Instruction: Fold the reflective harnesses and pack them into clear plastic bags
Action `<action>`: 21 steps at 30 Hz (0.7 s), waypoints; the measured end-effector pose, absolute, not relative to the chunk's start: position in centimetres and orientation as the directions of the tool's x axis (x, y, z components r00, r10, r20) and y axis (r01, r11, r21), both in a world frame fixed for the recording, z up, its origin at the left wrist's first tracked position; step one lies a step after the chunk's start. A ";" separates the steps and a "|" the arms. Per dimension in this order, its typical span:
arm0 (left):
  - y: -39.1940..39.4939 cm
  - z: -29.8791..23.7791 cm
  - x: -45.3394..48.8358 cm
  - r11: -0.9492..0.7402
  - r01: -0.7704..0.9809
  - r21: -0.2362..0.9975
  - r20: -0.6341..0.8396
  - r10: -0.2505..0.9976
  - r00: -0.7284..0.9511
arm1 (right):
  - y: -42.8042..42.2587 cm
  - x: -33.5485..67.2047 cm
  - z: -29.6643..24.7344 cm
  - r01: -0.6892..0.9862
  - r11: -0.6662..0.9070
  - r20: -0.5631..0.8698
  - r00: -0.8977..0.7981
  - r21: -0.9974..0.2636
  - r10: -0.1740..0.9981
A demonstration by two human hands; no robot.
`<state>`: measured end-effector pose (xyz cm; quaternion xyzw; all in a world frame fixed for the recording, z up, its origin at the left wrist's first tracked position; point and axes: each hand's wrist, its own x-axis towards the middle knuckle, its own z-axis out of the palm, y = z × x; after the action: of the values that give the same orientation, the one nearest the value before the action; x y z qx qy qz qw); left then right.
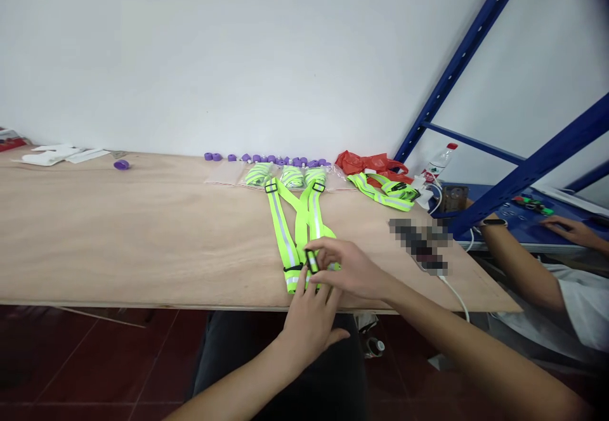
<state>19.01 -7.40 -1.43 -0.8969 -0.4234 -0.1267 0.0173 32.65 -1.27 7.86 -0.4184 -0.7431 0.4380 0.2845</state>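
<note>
A neon yellow-green reflective harness (pixel 281 224) with silver stripes lies on the wooden table in front of me. Black slider buckles (pixel 271 187) sit on its upper straps. My left hand (pixel 311 316) rests on the harness's lower end, fingers stretched out and spread over the strap. Just above those fingers, my right hand (pixel 349 267) pinches a black buckle (pixel 311 261) with a piece of the yellow-green strap running through it. Part of the lower harness is hidden beneath both hands.
Behind the harness are bagged yellow-green straps (pixel 292 177) and a row of purple rolls (pixel 271 160). A red plastic bag (pixel 364 162), another harness (pixel 380 193) and a bottle (pixel 438 162) stand to the right. Beyond the blue rack post (pixel 528 170), another person's hand (pixel 573 229) rests.
</note>
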 end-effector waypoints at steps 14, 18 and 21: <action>-8.4 0.2 17.9 -0.687 0.677 0.262 0.083 0.715 0.694 | -0.6 28.3 4.2 0.565 0.559 -0.018 -0.713 -0.607 0.701; -9.3 1.4 14.6 -0.793 0.296 0.532 0.551 0.590 0.590 | -0.8 28.6 3.4 0.525 0.573 0.052 -0.708 -0.630 0.705; -8.8 1.9 13.0 -0.750 0.281 0.599 0.678 0.662 0.319 | -1.0 28.8 3.0 0.466 0.611 0.101 -0.737 -0.640 0.668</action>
<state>12.97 -8.84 1.86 -0.7897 -0.2986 -0.5012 -0.1898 28.80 -0.97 2.98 -0.3217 -0.8817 0.3018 0.1672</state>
